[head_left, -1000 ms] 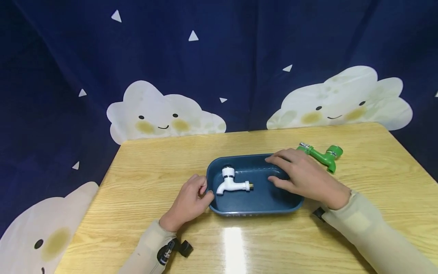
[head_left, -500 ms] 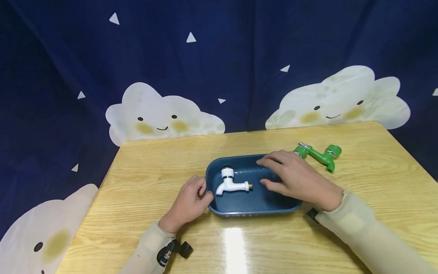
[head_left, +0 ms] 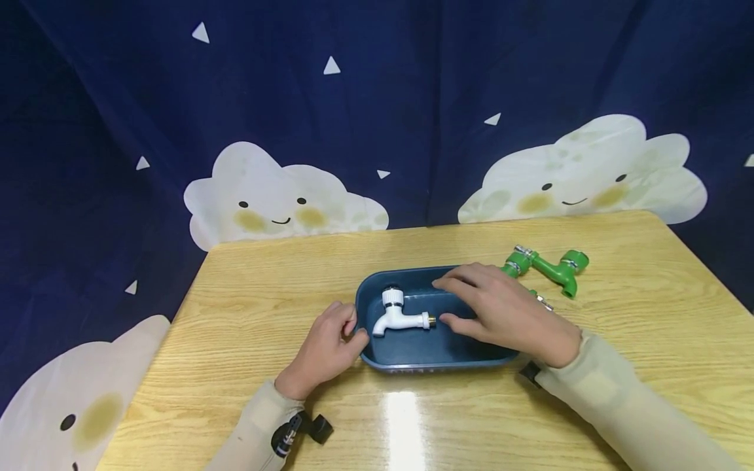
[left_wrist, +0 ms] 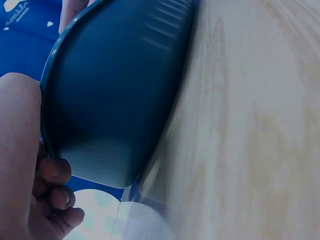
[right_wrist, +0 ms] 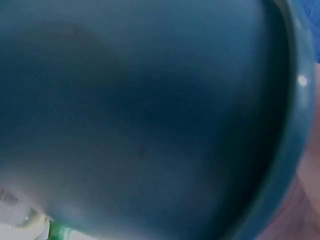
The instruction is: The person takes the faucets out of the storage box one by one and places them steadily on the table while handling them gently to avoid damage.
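A dark blue plastic basin (head_left: 436,367) sits on the wooden table in the head view. Inside its left half lies a white tap (head_left: 396,320) with a brass threaded end pointing right. My left hand (head_left: 324,350) holds the basin's left rim between thumb and curled fingers; in the left wrist view the fingers (left_wrist: 55,172) curl at the edge. My right hand (head_left: 501,314) hovers over the basin's right part, thumb and fingers spread apart with nothing between them. The right wrist view is filled by the basin's wall (right_wrist: 150,110).
Behind and right of the basin lie green taps: one whole tap (head_left: 554,268), another partly hidden (head_left: 517,263), and a metal threaded end (head_left: 544,302) beside my right hand. A dark blue curtain (head_left: 412,98) with clouds hangs behind the wooden table (head_left: 283,281).
My right hand has moved left over the basin, uncovering more of the green taps behind it. The left hand, the basin and the white tap stay in place.
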Tool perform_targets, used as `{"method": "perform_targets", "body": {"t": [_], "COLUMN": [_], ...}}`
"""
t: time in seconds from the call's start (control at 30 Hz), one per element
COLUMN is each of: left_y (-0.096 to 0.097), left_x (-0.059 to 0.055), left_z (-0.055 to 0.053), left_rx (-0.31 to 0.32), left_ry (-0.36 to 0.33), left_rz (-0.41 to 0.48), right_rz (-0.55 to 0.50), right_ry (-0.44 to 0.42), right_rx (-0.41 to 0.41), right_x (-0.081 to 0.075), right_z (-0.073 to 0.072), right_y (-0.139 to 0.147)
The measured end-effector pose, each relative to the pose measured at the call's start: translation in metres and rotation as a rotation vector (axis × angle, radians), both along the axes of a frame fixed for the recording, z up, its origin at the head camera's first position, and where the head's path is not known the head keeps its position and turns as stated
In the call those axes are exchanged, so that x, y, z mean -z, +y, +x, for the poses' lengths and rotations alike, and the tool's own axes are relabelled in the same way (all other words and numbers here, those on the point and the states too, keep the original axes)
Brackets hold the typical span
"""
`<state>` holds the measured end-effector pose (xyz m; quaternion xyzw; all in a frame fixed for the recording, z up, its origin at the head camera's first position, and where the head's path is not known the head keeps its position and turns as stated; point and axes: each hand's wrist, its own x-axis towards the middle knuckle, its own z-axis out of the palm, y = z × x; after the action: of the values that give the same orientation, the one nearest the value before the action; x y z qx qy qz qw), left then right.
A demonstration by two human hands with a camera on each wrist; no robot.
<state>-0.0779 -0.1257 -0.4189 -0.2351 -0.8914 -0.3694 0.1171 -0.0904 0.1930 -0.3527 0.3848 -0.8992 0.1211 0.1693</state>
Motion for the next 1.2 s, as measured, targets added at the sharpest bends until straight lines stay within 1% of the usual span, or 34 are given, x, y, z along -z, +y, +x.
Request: {"method": "perform_targets", "body": {"t": [0.37,0.57,0.87,1.2], "left_y": [0.0,0.0,-0.001,0.0], "left_x": [-0.001,0.0,0.0,-0.002], "left_z": [0.001,0.0,0.001,0.0], "left_rx": [-0.002,0.004,0.007,0.007], "left_ry": [-0.01,-0.005,-0.017,-0.036], "left_rz": [-0.001,-0.002,0.001,0.002], "right_rz": [-0.011,0.004,0.014,0.021], "right_ry": [0.027,0.016,-0.013,-0.005], "right_rx": [-0.054,-0.052,-0.053,-0.049], "right_x": [0.001,0.001,0.002,0.004], "right_z": [0.001,0.002,0.003,0.003], "right_y": [-0.01,-0.015,-0.026,-0.035]}}
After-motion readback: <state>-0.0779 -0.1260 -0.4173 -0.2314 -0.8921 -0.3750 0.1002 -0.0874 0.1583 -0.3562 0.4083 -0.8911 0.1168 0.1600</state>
